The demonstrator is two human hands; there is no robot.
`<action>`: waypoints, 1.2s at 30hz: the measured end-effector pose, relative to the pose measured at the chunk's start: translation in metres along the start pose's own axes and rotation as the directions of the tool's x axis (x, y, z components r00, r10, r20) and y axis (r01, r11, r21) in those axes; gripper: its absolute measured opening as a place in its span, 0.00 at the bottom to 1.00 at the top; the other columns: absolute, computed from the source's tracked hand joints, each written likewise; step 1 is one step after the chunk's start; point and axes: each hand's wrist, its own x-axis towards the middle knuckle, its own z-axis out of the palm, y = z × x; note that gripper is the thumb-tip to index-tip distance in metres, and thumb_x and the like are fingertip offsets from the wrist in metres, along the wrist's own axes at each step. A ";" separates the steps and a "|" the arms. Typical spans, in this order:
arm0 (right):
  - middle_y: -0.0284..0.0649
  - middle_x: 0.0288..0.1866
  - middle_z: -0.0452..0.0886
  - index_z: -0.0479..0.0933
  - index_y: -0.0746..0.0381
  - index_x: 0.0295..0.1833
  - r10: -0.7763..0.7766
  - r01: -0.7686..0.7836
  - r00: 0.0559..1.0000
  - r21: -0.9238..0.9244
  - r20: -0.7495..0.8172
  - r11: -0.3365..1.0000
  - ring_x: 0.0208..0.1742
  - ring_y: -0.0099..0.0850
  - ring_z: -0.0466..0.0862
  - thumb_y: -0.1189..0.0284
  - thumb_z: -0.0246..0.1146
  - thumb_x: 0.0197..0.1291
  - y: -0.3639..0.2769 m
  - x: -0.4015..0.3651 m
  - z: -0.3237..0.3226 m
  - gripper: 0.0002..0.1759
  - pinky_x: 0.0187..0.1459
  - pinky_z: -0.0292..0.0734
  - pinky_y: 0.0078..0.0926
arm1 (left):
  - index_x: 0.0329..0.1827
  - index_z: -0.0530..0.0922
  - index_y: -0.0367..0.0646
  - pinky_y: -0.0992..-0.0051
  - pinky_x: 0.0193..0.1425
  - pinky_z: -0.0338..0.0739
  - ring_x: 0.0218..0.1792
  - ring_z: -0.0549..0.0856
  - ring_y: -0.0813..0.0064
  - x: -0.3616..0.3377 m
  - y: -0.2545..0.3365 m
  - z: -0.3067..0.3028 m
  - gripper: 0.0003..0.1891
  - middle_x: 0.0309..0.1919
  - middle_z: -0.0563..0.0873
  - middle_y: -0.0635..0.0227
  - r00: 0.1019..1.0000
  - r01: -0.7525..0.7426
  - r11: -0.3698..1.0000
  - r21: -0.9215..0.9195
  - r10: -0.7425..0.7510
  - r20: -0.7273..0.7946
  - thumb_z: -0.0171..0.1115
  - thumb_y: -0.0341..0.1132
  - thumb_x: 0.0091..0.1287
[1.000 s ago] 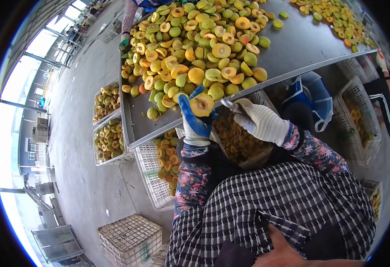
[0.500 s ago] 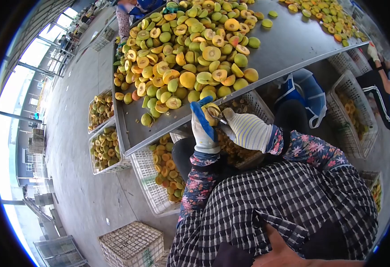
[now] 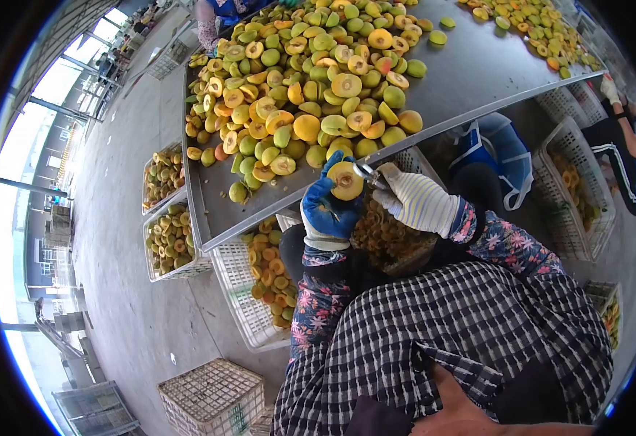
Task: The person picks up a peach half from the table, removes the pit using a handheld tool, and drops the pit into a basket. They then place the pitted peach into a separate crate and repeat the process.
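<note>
My left hand [image 3: 327, 211], in a blue-palmed glove, is closed around a peach half [image 3: 346, 181], its cut yellow face and brown centre turned up. My right hand [image 3: 421, 199], in a striped white glove, grips a metal pitting tool [image 3: 363, 171] with a rounded, looped end. That end is right at the edge of the peach half. Both hands are just off the near rim of a metal table [image 3: 470, 80], where a large heap of halved peaches [image 3: 289, 94] lies. Below my hands is a crate with brownish fruit scraps [image 3: 394, 236].
White plastic crates of peach halves [image 3: 270, 272] stand left of my knees, with more crates [image 3: 171, 243] beside the table. An upturned crate [image 3: 212, 392] is at lower left. A blue bag [image 3: 503, 152] hangs under the table. Other people's arms [image 3: 207, 25] show at the far left and right [image 3: 626, 120].
My left hand has rolled so the peach half's cut face points up towards me. My right hand has drawn slightly right with the tool, away from the fruit's middle.
</note>
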 end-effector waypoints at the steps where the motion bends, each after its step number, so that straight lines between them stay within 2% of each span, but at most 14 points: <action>1: 0.45 0.36 0.81 0.72 0.65 0.52 -0.037 0.036 0.999 -0.057 -0.005 0.998 0.35 0.44 0.81 0.69 0.60 0.69 -0.002 -0.003 -0.001 0.12 0.37 0.78 0.35 | 0.67 0.67 0.36 0.56 0.67 0.73 0.61 0.77 0.56 0.002 -0.005 -0.005 0.27 0.62 0.76 0.52 0.991 -0.133 0.924 0.359 0.125 0.044 0.57 0.42 0.69; 3: 0.46 0.36 0.82 0.72 0.65 0.50 -0.114 0.111 0.994 -0.172 -0.006 0.979 0.35 0.45 0.82 0.69 0.61 0.68 -0.010 -0.006 -0.006 0.12 0.36 0.78 0.35 | 0.64 0.69 0.38 0.55 0.66 0.74 0.61 0.77 0.54 0.004 -0.008 -0.003 0.25 0.60 0.77 0.52 0.993 -0.115 0.941 0.318 0.121 -0.002 0.56 0.47 0.71; 4: 0.47 0.35 0.83 0.71 0.64 0.49 -0.126 0.120 0.992 -0.192 -0.019 0.974 0.35 0.47 0.84 0.68 0.62 0.66 -0.011 -0.005 -0.006 0.13 0.35 0.79 0.38 | 0.62 0.71 0.39 0.56 0.66 0.74 0.60 0.78 0.54 0.004 -0.007 0.004 0.25 0.58 0.78 0.53 0.996 0.022 0.995 -0.094 -0.030 -0.080 0.55 0.49 0.72; 5: 0.47 0.35 0.83 0.71 0.64 0.50 -0.123 0.119 0.992 -0.232 -0.003 0.965 0.34 0.47 0.84 0.68 0.62 0.66 -0.014 -0.005 -0.008 0.13 0.34 0.79 0.38 | 0.61 0.72 0.40 0.56 0.66 0.75 0.59 0.79 0.53 0.004 -0.006 0.012 0.24 0.56 0.80 0.53 0.976 0.130 0.860 -0.494 -0.198 -0.088 0.54 0.51 0.74; 9: 0.47 0.33 0.83 0.69 0.62 0.51 -0.107 0.104 0.994 -0.345 0.009 0.933 0.30 0.49 0.83 0.66 0.62 0.65 -0.019 -0.007 -0.005 0.15 0.30 0.78 0.42 | 0.58 0.72 0.42 0.60 0.62 0.78 0.57 0.80 0.54 0.001 -0.020 0.011 0.19 0.55 0.80 0.54 0.997 -0.078 0.992 -0.095 0.075 -0.034 0.52 0.47 0.76; 12: 0.47 0.31 0.82 0.69 0.62 0.52 -0.084 0.094 0.996 -0.398 0.043 0.912 0.28 0.48 0.83 0.65 0.61 0.65 -0.022 -0.008 -0.005 0.16 0.28 0.78 0.42 | 0.57 0.71 0.42 0.60 0.61 0.79 0.53 0.82 0.56 0.005 -0.013 0.012 0.18 0.54 0.80 0.57 0.978 0.120 0.895 -0.429 -0.182 -0.106 0.52 0.46 0.76; 14: 0.47 0.32 0.82 0.68 0.63 0.52 -0.065 0.093 0.995 -0.409 0.081 0.908 0.28 0.47 0.83 0.64 0.60 0.65 -0.026 -0.011 -0.005 0.17 0.28 0.78 0.42 | 0.55 0.73 0.41 0.60 0.59 0.80 0.51 0.83 0.57 0.005 -0.021 0.000 0.17 0.52 0.82 0.59 0.998 -0.038 0.997 0.066 0.041 -0.043 0.53 0.45 0.76; 16: 0.48 0.35 0.82 0.68 0.65 0.53 -0.052 0.094 0.992 -0.400 0.115 0.912 0.29 0.47 0.84 0.63 0.57 0.66 -0.028 -0.013 -0.006 0.18 0.29 0.79 0.43 | 0.52 0.74 0.41 0.59 0.57 0.81 0.48 0.84 0.59 0.005 -0.017 0.005 0.16 0.48 0.83 0.61 0.997 -0.035 0.998 0.052 0.038 -0.064 0.55 0.45 0.75; 18: 0.49 0.35 0.82 0.67 0.67 0.54 -0.050 0.099 0.991 -0.417 0.127 0.904 0.30 0.47 0.84 0.64 0.57 0.66 -0.027 -0.013 -0.005 0.19 0.29 0.79 0.43 | 0.49 0.76 0.41 0.59 0.55 0.82 0.46 0.84 0.60 0.005 -0.012 0.012 0.15 0.44 0.83 0.64 0.967 0.106 0.873 -0.476 -0.202 -0.154 0.57 0.45 0.74; 24: 0.50 0.33 0.81 0.64 0.70 0.58 -0.026 0.084 0.990 -0.427 0.141 0.900 0.30 0.48 0.82 0.67 0.57 0.66 -0.024 -0.018 0.008 0.22 0.29 0.78 0.42 | 0.50 0.75 0.39 0.59 0.58 0.81 0.47 0.84 0.61 0.008 -0.024 0.016 0.15 0.44 0.82 0.64 0.977 -0.039 0.916 -0.400 -0.048 -0.206 0.55 0.44 0.75; 30: 0.51 0.32 0.81 0.67 0.69 0.54 -0.047 0.059 0.990 -0.092 0.133 0.994 0.32 0.49 0.83 0.66 0.56 0.67 -0.011 -0.013 0.012 0.18 0.31 0.78 0.43 | 0.54 0.73 0.38 0.56 0.68 0.73 0.55 0.80 0.59 -0.007 -0.031 0.029 0.18 0.48 0.82 0.61 0.942 -0.284 0.930 0.231 0.316 -0.114 0.50 0.46 0.77; 32: 0.53 0.29 0.82 0.69 0.70 0.49 -0.014 0.030 0.986 -0.096 0.167 0.995 0.31 0.52 0.83 0.67 0.56 0.68 -0.006 -0.006 0.005 0.16 0.32 0.78 0.45 | 0.54 0.72 0.38 0.56 0.67 0.74 0.55 0.80 0.58 -0.001 -0.031 0.013 0.19 0.49 0.81 0.59 0.974 -0.178 0.968 0.177 0.198 -0.107 0.48 0.46 0.78; 34: 0.53 0.29 0.82 0.69 0.70 0.49 -0.035 0.093 0.976 -0.268 0.213 0.959 0.30 0.52 0.83 0.66 0.56 0.68 -0.018 -0.004 -0.008 0.16 0.32 0.78 0.46 | 0.53 0.73 0.38 0.55 0.63 0.76 0.53 0.82 0.58 0.006 -0.024 0.001 0.20 0.48 0.82 0.59 0.986 0.024 0.974 -0.225 -0.061 -0.158 0.46 0.48 0.78; 36: 0.53 0.29 0.82 0.68 0.71 0.50 -0.027 0.117 0.968 -0.352 0.251 0.929 0.30 0.53 0.83 0.65 0.57 0.67 -0.030 -0.004 -0.011 0.18 0.32 0.77 0.46 | 0.52 0.74 0.39 0.55 0.61 0.78 0.52 0.82 0.58 0.006 -0.035 -0.009 0.20 0.46 0.83 0.60 0.993 -0.092 0.992 -0.082 0.085 -0.085 0.47 0.49 0.78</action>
